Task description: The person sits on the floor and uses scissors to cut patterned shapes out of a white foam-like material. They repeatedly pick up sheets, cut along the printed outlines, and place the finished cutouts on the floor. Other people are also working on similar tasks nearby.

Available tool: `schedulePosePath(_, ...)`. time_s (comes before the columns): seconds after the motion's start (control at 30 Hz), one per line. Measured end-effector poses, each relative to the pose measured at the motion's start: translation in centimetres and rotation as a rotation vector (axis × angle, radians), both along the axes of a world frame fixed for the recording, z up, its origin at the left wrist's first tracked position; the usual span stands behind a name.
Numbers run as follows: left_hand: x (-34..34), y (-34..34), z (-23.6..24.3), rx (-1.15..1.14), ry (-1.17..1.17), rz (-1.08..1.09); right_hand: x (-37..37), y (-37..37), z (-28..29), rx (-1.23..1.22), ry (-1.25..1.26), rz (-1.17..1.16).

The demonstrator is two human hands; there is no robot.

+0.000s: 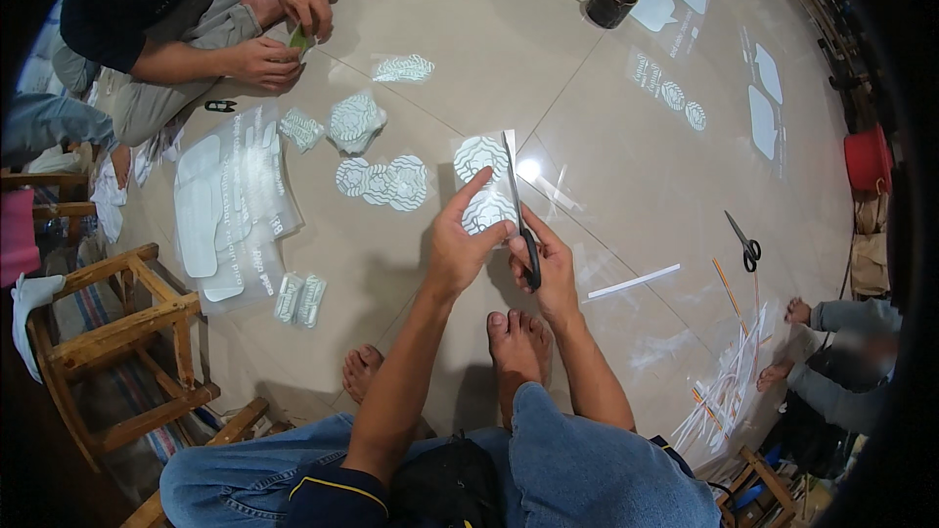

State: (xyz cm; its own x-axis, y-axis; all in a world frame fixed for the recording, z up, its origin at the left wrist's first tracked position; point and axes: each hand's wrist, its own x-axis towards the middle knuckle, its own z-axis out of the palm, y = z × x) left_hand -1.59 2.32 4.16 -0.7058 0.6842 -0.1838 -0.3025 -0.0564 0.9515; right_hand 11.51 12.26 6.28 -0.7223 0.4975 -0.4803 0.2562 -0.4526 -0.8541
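Note:
My left hand [458,246] grips a clear sticker sheet [479,153] printed with two round white wavy-line designs, thumb and index finger on its face. Black-handled scissors [532,262] are in my right hand [554,274], their long blades lying along the sheet's right edge. Whether the blades are apart I cannot make out. Left of my left hand, a row of cut round stickers [394,183] lies on the floor. Beyond it sit a stack of cut stickers [356,120], a smaller pile [301,129] and another cut piece [403,68].
Larger translucent sticker sheets [230,205] overlap at left, near a wooden stool [122,332]. At right lie spare scissors [750,252], a white strip [634,281] and a heap of offcuts [724,386]. A dark tin [610,2] stands far off. Another person's hands [269,61] work at upper left.

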Motion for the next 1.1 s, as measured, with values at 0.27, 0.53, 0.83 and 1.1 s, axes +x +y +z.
schedulePosePath(0.27,-0.1,-1.1,-1.8,-0.045,0.075,-0.020,-1.8,1.0,-0.7,-0.026,0.063,-0.140)
schedulePosePath(0.53,0.8,-1.3,-1.5,0.113,-0.241,0.160,-2.3,-1.3,-1.8,-0.042,-0.041,-0.187)
schedulePosePath(0.83,-0.2,-3.8,-3.1,0.138,-0.174,0.456,-6.3,-0.1,-2.6,-0.117,0.005,-0.009)
schedulePosePath(1.1,-3.8,-8.0,-4.0,-0.139,-0.160,0.432,-10.4,3.6,-4.2,0.108,0.034,0.231)
